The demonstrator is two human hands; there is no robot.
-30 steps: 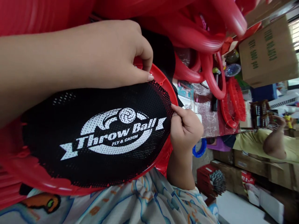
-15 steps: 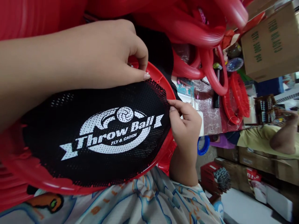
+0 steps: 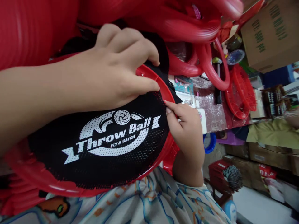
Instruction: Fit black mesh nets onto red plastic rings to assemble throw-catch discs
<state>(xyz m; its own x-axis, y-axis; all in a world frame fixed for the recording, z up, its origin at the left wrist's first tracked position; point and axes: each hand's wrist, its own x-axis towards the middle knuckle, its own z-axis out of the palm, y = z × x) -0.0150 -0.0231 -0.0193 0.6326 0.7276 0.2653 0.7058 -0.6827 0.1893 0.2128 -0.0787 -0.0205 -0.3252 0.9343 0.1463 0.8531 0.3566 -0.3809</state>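
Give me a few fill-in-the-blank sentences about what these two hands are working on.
1. The large white print on the black mesh reads "Throw ____".
2. The plastic rim around it is coloured ____.
3. The left hand curls its fingers over the rim and presses its ____ down beside them.
4. The right hand pinches the edge of the ____ where it meets the rim.

Missing words: Ball; red; thumb; mesh.

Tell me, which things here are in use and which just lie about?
In use: left hand, right hand, net, frame.
Lying about: spare frames, box.
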